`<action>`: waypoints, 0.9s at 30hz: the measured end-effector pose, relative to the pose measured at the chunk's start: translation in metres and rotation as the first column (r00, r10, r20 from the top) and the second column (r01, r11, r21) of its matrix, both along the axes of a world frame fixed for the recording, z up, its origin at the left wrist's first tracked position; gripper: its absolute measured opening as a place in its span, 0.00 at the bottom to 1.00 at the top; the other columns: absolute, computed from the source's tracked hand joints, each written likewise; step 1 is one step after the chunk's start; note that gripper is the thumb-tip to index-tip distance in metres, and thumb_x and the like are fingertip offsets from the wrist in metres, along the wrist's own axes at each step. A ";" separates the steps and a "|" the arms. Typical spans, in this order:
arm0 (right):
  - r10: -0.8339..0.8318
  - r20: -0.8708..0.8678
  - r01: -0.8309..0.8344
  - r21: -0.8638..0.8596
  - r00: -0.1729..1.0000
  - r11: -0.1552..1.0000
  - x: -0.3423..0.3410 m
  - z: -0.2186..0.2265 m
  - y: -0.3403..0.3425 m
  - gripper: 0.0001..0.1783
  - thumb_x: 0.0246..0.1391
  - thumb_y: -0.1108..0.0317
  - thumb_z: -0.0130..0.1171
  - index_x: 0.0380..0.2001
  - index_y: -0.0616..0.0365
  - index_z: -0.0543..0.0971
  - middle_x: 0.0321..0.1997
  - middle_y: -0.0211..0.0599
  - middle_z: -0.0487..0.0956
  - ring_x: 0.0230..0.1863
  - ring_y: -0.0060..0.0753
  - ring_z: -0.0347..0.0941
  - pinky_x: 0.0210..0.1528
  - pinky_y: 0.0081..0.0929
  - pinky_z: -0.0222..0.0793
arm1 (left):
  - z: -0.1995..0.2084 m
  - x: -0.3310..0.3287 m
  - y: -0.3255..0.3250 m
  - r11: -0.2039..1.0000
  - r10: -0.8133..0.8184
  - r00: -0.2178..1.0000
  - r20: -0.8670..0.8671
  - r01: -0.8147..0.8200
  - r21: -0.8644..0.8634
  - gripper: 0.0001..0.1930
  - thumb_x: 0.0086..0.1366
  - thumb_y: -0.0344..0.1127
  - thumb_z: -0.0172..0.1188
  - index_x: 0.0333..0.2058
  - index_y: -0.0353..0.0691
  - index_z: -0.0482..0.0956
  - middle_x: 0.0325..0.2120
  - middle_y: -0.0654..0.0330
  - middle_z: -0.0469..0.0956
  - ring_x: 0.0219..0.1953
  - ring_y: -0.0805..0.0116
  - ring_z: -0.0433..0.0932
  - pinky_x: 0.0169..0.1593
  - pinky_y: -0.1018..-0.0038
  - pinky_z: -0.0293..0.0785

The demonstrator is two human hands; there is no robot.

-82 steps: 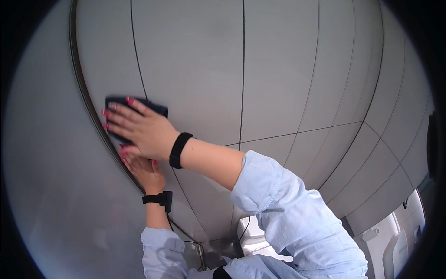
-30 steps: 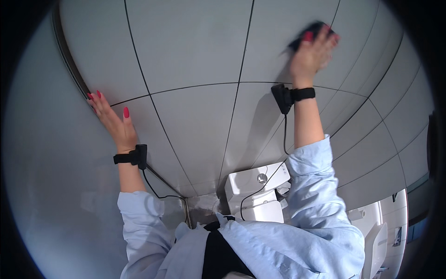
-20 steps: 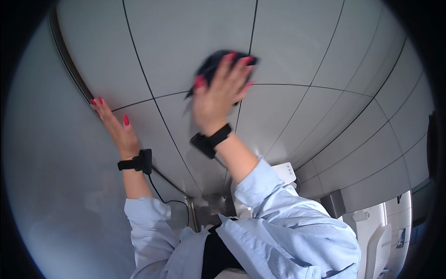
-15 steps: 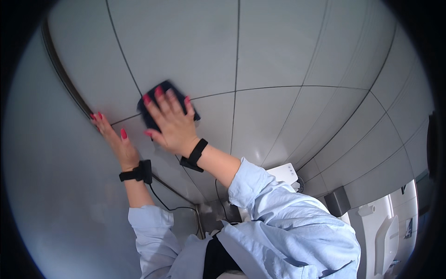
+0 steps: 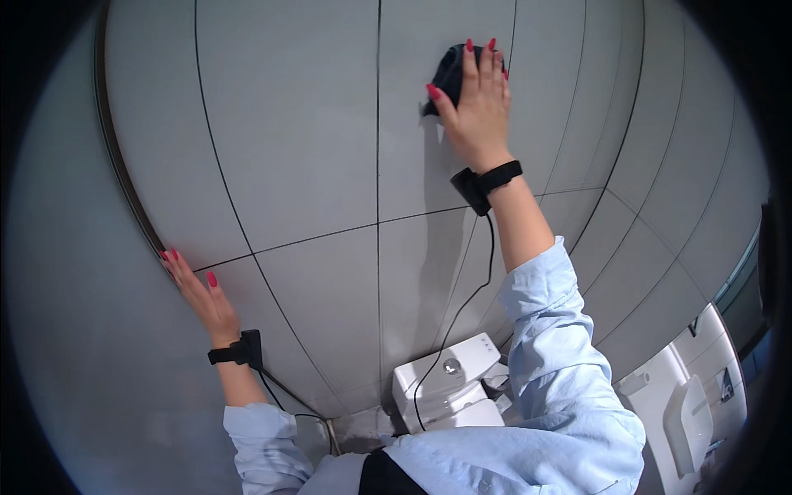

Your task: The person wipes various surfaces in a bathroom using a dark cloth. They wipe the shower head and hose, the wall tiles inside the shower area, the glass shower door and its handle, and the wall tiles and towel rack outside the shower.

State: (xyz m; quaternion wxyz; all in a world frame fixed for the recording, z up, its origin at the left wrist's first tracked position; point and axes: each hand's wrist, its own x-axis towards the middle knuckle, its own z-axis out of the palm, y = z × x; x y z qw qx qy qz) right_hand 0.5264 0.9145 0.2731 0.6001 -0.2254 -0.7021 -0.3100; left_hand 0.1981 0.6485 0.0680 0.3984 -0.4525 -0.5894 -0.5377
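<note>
Flat against a dark cloth (image 5: 450,76), my right hand (image 5: 480,124) presses it to the tiled wall (image 5: 289,124), high and right of the middle. The thumb is spread to the left, and part of the cloth is hidden under the palm and fingers. Lower down at the left, my left hand (image 5: 204,304) rests with stretched fingers at the dark edge strip (image 5: 132,198) between the wall and a grey panel (image 5: 74,330). It holds nothing. Each wrist wears a black strap with a small box, and cables run down from these.
Below the right arm stands a white toilet tank (image 5: 450,369) with a round flush button. At the lower right is a white washbasin (image 5: 689,425). The tiled wall curves round at the right.
My right hand has carried the cloth up and to the right across the wall. My left hand keeps its place by the edge strip, appearing lower as the view shifts. The toilet tank shows more.
</note>
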 end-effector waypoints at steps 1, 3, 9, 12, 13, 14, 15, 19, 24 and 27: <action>-0.003 0.006 0.003 0.017 1.000 1.000 0.006 0.009 0.007 0.43 0.61 0.43 0.50 0.71 0.53 0.51 0.75 0.57 0.46 0.76 0.57 0.37 0.73 0.52 0.33 | 0.001 0.001 0.001 1.000 -0.003 1.000 0.006 0.003 0.017 0.33 0.72 0.46 0.37 0.69 0.34 0.48 0.71 0.45 0.45 0.73 0.43 0.40 0.72 0.53 0.36; 0.013 -0.135 -0.024 -0.083 0.991 0.996 0.010 0.024 0.020 0.43 0.62 0.41 0.47 0.72 0.52 0.51 0.75 0.59 0.45 0.76 0.58 0.36 0.72 0.54 0.33 | 0.004 0.002 0.004 1.000 0.022 1.000 0.013 -0.023 0.017 0.32 0.72 0.45 0.38 0.69 0.35 0.48 0.71 0.44 0.44 0.73 0.43 0.40 0.72 0.53 0.37; 0.102 -0.165 -0.107 -0.025 0.981 0.994 -0.079 0.047 -0.026 0.40 0.58 0.35 0.47 0.70 0.37 0.58 0.76 0.55 0.42 0.76 0.57 0.37 0.71 0.60 0.30 | -0.003 0.064 0.039 1.000 0.026 0.999 0.032 -0.025 -0.013 0.34 0.69 0.40 0.47 0.69 0.36 0.49 0.71 0.43 0.42 0.73 0.43 0.40 0.71 0.49 0.36; 0.314 0.082 -0.314 -0.004 0.946 0.949 -0.134 0.034 -0.085 0.42 0.53 0.33 0.53 0.68 0.36 0.61 0.76 0.45 0.47 0.76 0.50 0.38 0.72 0.58 0.30 | -0.012 0.099 0.058 0.993 0.042 0.999 0.031 -0.039 -0.110 0.36 0.66 0.40 0.51 0.69 0.37 0.49 0.71 0.43 0.41 0.73 0.41 0.39 0.70 0.46 0.36; 0.351 0.221 -0.359 -0.003 0.910 0.933 -0.147 0.024 -0.095 0.42 0.52 0.34 0.53 0.68 0.35 0.61 0.76 0.44 0.47 0.76 0.48 0.39 0.72 0.56 0.30 | -0.014 0.109 0.066 0.994 0.035 0.999 0.019 -0.033 -0.102 0.36 0.66 0.40 0.51 0.69 0.37 0.49 0.71 0.43 0.41 0.73 0.41 0.39 0.70 0.46 0.36; 0.374 0.380 -0.410 0.015 0.846 0.912 -0.154 0.012 -0.102 0.41 0.54 0.33 0.51 0.68 0.33 0.60 0.77 0.40 0.47 0.76 0.44 0.41 0.74 0.53 0.31 | -0.016 0.117 0.073 0.994 0.019 1.000 0.023 -0.016 -0.108 0.37 0.66 0.40 0.52 0.69 0.37 0.49 0.71 0.42 0.40 0.73 0.41 0.38 0.70 0.46 0.36; 0.291 0.524 -0.401 0.108 0.801 0.910 -0.156 -0.002 -0.102 0.38 0.56 0.32 0.47 0.67 0.32 0.61 0.76 0.37 0.49 0.76 0.41 0.42 0.75 0.49 0.32 | -0.020 0.122 0.081 0.993 -0.007 1.000 0.027 0.010 -0.115 0.37 0.66 0.40 0.53 0.69 0.37 0.49 0.71 0.42 0.39 0.72 0.40 0.37 0.70 0.45 0.36; 0.288 0.694 -0.433 0.038 0.660 0.901 -0.113 0.001 -0.087 0.34 0.58 0.32 0.44 0.64 0.31 0.66 0.74 0.30 0.57 0.75 0.33 0.49 0.75 0.46 0.37 | -0.030 0.113 0.081 0.945 0.115 0.993 -0.004 -0.111 -0.307 0.44 0.62 0.53 0.58 0.70 0.40 0.48 0.71 0.40 0.35 0.72 0.36 0.31 0.69 0.41 0.30; 0.191 0.014 -0.191 0.001 0.981 0.982 0.017 0.041 0.021 0.34 0.58 0.57 0.55 0.68 0.38 0.62 0.75 0.41 0.52 0.75 0.48 0.44 0.72 0.50 0.37 | -0.025 0.122 0.089 0.929 0.156 0.986 -0.062 -0.167 -0.330 0.59 0.52 0.67 0.63 0.71 0.42 0.40 0.71 0.39 0.28 0.72 0.37 0.23 0.68 0.40 0.27; 0.051 -0.235 -0.081 -0.118 0.971 0.990 0.099 0.008 0.089 0.36 0.62 0.57 0.47 0.72 0.38 0.52 0.77 0.46 0.44 0.77 0.50 0.37 0.73 0.54 0.31 | -0.026 0.124 0.094 0.928 0.212 0.973 -0.089 -0.229 -0.294 0.59 0.53 0.66 0.62 0.71 0.41 0.38 0.70 0.38 0.26 0.71 0.37 0.22 0.68 0.39 0.26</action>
